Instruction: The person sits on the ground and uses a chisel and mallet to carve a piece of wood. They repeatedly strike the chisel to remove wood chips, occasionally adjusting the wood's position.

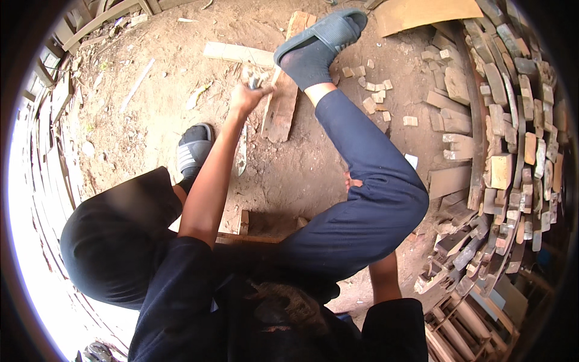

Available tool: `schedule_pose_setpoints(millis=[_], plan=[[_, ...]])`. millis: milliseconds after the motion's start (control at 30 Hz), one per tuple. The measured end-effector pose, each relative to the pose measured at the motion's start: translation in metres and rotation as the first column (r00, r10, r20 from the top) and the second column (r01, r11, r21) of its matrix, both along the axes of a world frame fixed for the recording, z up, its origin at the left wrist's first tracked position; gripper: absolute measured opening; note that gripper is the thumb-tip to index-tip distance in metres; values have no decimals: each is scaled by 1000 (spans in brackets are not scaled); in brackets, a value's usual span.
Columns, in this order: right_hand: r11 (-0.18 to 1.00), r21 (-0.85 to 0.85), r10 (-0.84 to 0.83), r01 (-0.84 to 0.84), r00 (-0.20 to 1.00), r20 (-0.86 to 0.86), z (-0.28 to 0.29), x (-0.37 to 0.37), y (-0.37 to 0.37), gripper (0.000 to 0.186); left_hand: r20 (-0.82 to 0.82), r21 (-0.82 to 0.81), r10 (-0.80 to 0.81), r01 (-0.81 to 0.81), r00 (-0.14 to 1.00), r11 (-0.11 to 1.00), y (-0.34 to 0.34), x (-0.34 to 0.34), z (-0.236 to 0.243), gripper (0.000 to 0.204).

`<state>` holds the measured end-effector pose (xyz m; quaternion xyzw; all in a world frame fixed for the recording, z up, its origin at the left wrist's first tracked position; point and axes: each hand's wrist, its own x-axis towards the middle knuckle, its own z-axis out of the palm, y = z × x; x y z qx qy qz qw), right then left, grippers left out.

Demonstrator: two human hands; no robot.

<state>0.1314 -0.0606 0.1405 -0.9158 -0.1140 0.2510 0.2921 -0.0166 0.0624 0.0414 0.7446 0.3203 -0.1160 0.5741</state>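
My left hand [252, 96] is closed on a small pale object with dark parts that I cannot make out, beside a long wooden plank [275, 120]. My foot [319, 45] in a grey slide sandal is over the plank's far part. A pale board [232, 53] lies crosswise left of it. Under my left arm is a long pale narrow piece [242, 160] on the dirt. My right arm passes under my raised leg [374, 157]; only some fingers of my right hand [351, 180] show beside it, and what they hold, if anything, is hidden.
Stacked wood offcuts [500, 172] line the right side, with scattered small blocks [374, 96] near the plank. A yellowish sheet [428, 15] lies at the back right, and wooden slats [60, 96] edge the left. My other foot [194, 148] is on the dirt ground [126, 145].
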Motion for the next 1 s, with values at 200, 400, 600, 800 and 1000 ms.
schedule_pose_setpoints(millis=[200,400,600,800,1000], plan=[[998,57,20,-19,1000,-18,-1,-11,28,33,222,-111,-22,48,975,993,5,-13,-120,89],[997,18,-75,75,997,4,-3,-4,-10,32,164,-417,-63,127,984,900,-34,15,-75,68],[983,124,-115,133,983,-142,-23,-80,-17,31,139,-274,-66,102,988,956,19,-17,-85,77],[962,87,-255,258,966,-48,13,-85,-87,30,68,-376,-137,153,988,914,-30,-9,-52,84],[929,155,-323,335,941,-100,17,-127,-127,29,34,-19,-161,162,986,987,-36,-76,-39,67]])
